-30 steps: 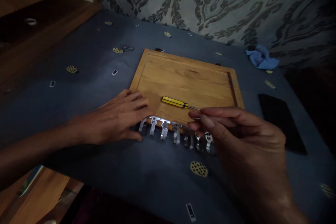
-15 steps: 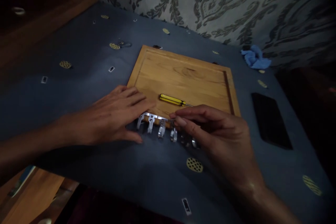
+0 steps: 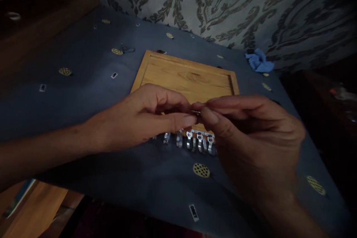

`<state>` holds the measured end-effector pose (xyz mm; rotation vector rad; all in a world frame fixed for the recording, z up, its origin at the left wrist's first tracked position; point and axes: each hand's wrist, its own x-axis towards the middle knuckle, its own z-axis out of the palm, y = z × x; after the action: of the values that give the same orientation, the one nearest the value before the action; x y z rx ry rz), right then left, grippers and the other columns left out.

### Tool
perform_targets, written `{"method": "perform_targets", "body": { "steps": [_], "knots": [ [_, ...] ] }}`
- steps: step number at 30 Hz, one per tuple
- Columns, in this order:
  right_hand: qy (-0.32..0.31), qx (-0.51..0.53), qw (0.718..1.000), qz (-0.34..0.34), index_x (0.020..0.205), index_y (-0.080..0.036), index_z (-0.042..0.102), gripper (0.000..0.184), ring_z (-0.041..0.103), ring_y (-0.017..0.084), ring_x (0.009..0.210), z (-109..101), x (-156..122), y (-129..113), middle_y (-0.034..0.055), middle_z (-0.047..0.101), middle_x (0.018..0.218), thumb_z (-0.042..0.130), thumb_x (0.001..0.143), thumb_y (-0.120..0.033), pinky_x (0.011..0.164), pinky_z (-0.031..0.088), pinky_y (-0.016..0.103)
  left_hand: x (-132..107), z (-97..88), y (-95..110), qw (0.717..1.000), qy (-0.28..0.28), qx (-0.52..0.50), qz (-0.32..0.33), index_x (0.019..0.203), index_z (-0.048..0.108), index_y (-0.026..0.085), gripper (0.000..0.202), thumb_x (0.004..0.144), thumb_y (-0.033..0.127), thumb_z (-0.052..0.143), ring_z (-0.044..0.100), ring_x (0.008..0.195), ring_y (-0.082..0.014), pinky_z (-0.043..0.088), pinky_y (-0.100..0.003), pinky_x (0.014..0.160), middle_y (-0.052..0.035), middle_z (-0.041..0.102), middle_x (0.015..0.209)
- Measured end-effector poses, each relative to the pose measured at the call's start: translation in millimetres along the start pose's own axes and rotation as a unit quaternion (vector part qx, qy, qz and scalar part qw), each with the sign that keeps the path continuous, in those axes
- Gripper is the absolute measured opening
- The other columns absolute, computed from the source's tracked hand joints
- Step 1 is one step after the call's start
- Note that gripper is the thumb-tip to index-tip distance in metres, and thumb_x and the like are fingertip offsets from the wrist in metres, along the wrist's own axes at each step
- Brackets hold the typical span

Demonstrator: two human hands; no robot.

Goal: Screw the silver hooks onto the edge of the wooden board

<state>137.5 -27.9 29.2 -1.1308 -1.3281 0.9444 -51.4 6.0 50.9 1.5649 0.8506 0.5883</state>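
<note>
Above the board, the fingertips of my two hands meet around a tiny thin metal piece (image 3: 195, 112) that looks like a screw. My right hand (image 3: 259, 145) pinches it between thumb and fingers. From the other side my left hand (image 3: 142, 117) closes thumb and forefinger on its end. Just below the fingers, a rail of silver metal hooks (image 3: 200, 138) lies along the near edge of the wooden board (image 3: 142, 70), its hooks hanging towards me. The yellow-and-black screwdriver seen before is hidden behind my hands.
A blue cloth (image 3: 259, 61) lies crumpled at the back right of the dark blue patterned tablecloth (image 3: 92, 52). Patterned wallpaper (image 3: 217, 3) rises behind the table. Wooden furniture (image 3: 50, 22) borders the left side. My right hand mostly covers the dark flat object there.
My left hand has lifted off the board and hook rail and moved right to meet my right hand. Both now pinch the tiny metal piece. The view has shifted slightly, and the screwdriver is covered.
</note>
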Motion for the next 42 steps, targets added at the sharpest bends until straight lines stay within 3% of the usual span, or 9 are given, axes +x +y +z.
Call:
{"method": "perform_targets", "body": {
  "steps": [10, 14, 20, 32, 37, 39, 42],
  "knots": [
    [-0.001, -0.081, 0.996, -0.043, 0.084, -0.037, 0.079, 0.016, 0.077, 0.02, 0.081, -1, 3, -13, -0.0037, 0.079, 0.087, 0.088, 0.078, -0.026, 0.072, 0.067, 0.035, 1, -1.9, -7, 0.998, 0.014, 0.009, 0.058, 0.088, 0.073, 0.023, 0.014, 0.097, 0.026, 0.064, 0.072, 0.072, -0.0118, 0.054, -0.019, 0.057, 0.0031, 0.076, 0.08],
    [-0.003, -0.111, 0.991, -0.073, 0.086, -0.04, 0.079, 0.018, 0.076, 0.018, 0.08, -1, 3, -11, -0.006, 0.079, 0.084, 0.088, 0.078, -0.027, 0.071, 0.067, 0.031, 2, -2.1, -8, 0.999, 0.012, -0.019, 0.046, 0.082, 0.073, 0.021, 0.017, 0.096, 0.022, 0.063, 0.07, 0.067, -0.0104, 0.051, -0.018, 0.052, 0.0026, 0.075, 0.078],
    [-0.024, -0.165, 0.972, -0.166, 0.092, -0.03, 0.078, 0.015, 0.076, 0.015, 0.075, -4, 2, -7, -0.0048, 0.08, 0.084, 0.085, 0.081, -0.022, 0.065, 0.064, 0.027, 4, -0.7, -9, 0.993, 0.013, -0.116, 0.014, 0.077, 0.075, 0.019, 0.016, 0.092, 0.017, 0.069, 0.063, 0.062, -0.0055, 0.047, -0.013, 0.053, 0.0053, 0.071, 0.069],
    [-0.093, -0.166, 0.965, -0.182, 0.089, -0.029, 0.076, 0.012, 0.073, 0.013, 0.069, -14, 11, -8, -0.0051, 0.077, 0.078, 0.084, 0.082, -0.022, 0.061, 0.059, 0.026, 7, 2.3, -13, 0.983, -0.012, -0.182, 0.002, 0.076, 0.075, 0.019, 0.017, 0.09, 0.015, 0.069, 0.06, 0.06, -0.0046, 0.047, -0.014, 0.054, 0.0046, 0.071, 0.072],
    [-0.095, -0.189, 0.964, -0.163, 0.087, -0.028, 0.076, 0.006, 0.073, 0.014, 0.071, -17, 15, -6, -0.0034, 0.078, 0.08, 0.081, 0.086, -0.025, 0.063, 0.06, 0.028, 3, -2.0, -15, 0.999, 0.015, -0.05, -0.005, 0.091, 0.075, 0.023, 0.009, 0.091, 0.031, 0.071, 0.068, 0.07, -0.0109, 0.052, -0.02, 0.059, 0.0042, 0.073, 0.081],
    [-0.113, -0.21, 0.959, -0.154, 0.088, -0.028, 0.075, 0.003, 0.073, 0.015, 0.071, -19, 18, -2, -0.0024, 0.078, 0.081, 0.079, 0.088, -0.026, 0.063, 0.06, 0.028, -2, -4.1, -19, 0.994, 0.052, 0.092, 0.036, 0.106, 0.071, 0.023, 0.026, 0.086, 0.038, 0.078, 0.07, 0.081, -0.016, 0.055, -0.026, 0.067, 0.002, 0.073, 0.091],
    [-0.198, -0.252, 0.933, -0.165, 0.091, -0.026, 0.075, 0.002, 0.073, 0.016, 0.071, -24, 25, 8, -0.001, 0.077, 0.081, 0.074, 0.091, -0.023, 0.063, 0.058, 0.027, -9, -3.3, -29, 0.924, 0.066, 0.349, 0.142, 0.124, 0.06, 0.019, 0.058, 0.077, 0.038, 0.088, 0.066, 0.107, -0.0258, 0.052, -0.039, 0.093, -0.0055, 0.07, 0.113]
  ]
}}
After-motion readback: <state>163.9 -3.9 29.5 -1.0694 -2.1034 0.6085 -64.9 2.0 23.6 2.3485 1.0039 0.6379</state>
